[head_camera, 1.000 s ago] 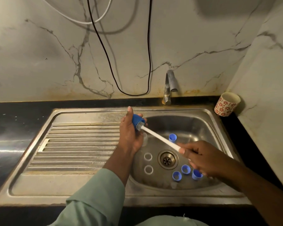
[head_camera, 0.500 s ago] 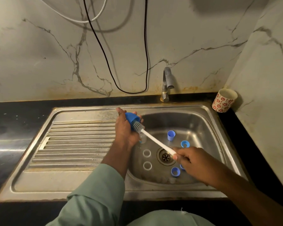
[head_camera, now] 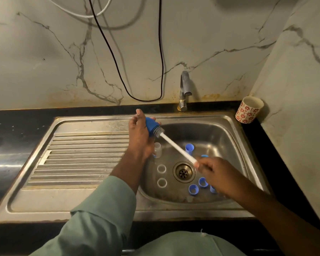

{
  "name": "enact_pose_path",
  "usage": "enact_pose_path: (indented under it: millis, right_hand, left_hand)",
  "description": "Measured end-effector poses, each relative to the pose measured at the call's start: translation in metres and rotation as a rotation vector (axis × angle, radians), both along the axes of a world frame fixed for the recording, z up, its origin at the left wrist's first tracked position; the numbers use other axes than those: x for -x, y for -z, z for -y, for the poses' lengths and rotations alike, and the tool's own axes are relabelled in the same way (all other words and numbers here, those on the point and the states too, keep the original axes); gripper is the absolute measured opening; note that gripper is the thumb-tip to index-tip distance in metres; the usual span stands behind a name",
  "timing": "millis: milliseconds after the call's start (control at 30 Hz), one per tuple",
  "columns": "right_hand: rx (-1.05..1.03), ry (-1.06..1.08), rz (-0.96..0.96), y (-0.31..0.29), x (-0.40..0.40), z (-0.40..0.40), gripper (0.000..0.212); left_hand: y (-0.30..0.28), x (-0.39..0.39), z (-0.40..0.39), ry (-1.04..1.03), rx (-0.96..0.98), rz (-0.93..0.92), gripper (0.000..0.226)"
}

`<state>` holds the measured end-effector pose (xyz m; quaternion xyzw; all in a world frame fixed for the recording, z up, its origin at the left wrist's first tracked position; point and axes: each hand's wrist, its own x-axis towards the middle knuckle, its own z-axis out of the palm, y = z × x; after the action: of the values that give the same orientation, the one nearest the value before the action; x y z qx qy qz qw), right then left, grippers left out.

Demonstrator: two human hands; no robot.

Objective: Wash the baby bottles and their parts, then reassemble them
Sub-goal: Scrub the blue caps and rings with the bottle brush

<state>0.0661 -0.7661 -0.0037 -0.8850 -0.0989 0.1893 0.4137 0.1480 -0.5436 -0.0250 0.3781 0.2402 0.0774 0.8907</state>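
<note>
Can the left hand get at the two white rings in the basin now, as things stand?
Probably not yet: the left hand grips a blue cap being brushed. The rings lie uncovered just below its wrist, so the path looks free once it lets go.

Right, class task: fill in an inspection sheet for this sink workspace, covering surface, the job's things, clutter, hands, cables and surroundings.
Surface: steel sink with ribbed drainboard, set in a dark counter.
Job's things: blue cap held over the basin with the bottle brush poking into it; blue caps, two clear rings and a clear part lie in the basin.
Clutter: patterned cup on the counter.
Hands: left hand grips the cap; right hand pinches the brush handle.
Cables: black cable and white cable hang on the wall.
Surroundings: marble wall; tap, no water seen.
</note>
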Motion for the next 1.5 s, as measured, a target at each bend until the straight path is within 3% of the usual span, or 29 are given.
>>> enact_pose_path:
  millis: [100, 200, 300, 433, 567, 733, 833, 967, 1067, 1200, 1300, 1367, 1433, 1500]
  right_hand:
    - [-0.016, -0.088, -0.038, -0.002, 0.004, 0.004, 0.018]
    - [-0.135, 0.046, -0.114, 0.001, -0.003, 0.005, 0.017]
    - [-0.067, 0.007, -0.107, 0.007, 0.004, 0.003, 0.018]
    - [-0.287, 0.1, -0.21, 0.002, -0.001, 0.003, 0.018]
    - [-0.273, 0.06, -0.29, 0.001, 0.004, -0.001, 0.016]
    - [0.068, -0.026, 0.071, -0.007, -0.019, 0.016, 0.018]
    - [-0.036, -0.038, -0.044, 0.002, -0.004, 0.008, 0.017]
    - [0.06, -0.011, 0.135, 0.005, -0.011, 0.012, 0.017]
    - [0.061, -0.127, 0.046, 0.004, -0.009, 0.012, 0.018]
    - [0.23, -0.078, 0.258, -0.002, -0.022, 0.021, 0.02]
    - [0.103, -0.178, 0.116, -0.001, -0.011, 0.014, 0.017]
    - [0.304, -0.181, 0.24, -0.006, -0.016, 0.023, 0.027]
    - [0.61, -0.228, 0.533, -0.011, -0.027, 0.03, 0.038]
    - [0.725, -0.343, 0.685, -0.004, -0.029, 0.032, 0.046]
  left_hand:
    - [0.008, 0.002, 0.0, -0.035, 0.086, -0.023, 0.047]
    - [0.014, 0.006, 0.005, 0.004, 0.015, -0.018, 0.041]
    - [0.012, 0.002, 0.004, -0.003, 0.035, -0.019, 0.036]
    - [0.015, -0.001, 0.009, 0.039, 0.051, 0.003, 0.055]
    - [0.004, -0.012, 0.001, 0.053, 0.119, 0.064, 0.062]
    - [0.016, -0.002, 0.017, 0.032, 0.115, 0.007, 0.07]
    - [0.013, -0.007, 0.012, 0.012, 0.152, 0.006, 0.072]
    - [0.013, -0.004, 0.016, 0.051, 0.086, 0.001, 0.049]
    - [0.009, -0.004, 0.011, 0.06, 0.077, -0.031, 0.037]
    - [0.012, -0.002, 0.013, 0.081, 0.034, -0.057, 0.027]
    - [0.008, -0.004, 0.008, 0.093, 0.03, -0.098, 0.026]
    - [0.007, -0.004, 0.006, 0.096, 0.045, -0.124, 0.025]
    - [0.011, 0.0, 0.011, 0.105, 0.049, -0.142, 0.025]
    - [0.015, 0.003, 0.015, 0.102, 0.047, -0.157, 0.024]
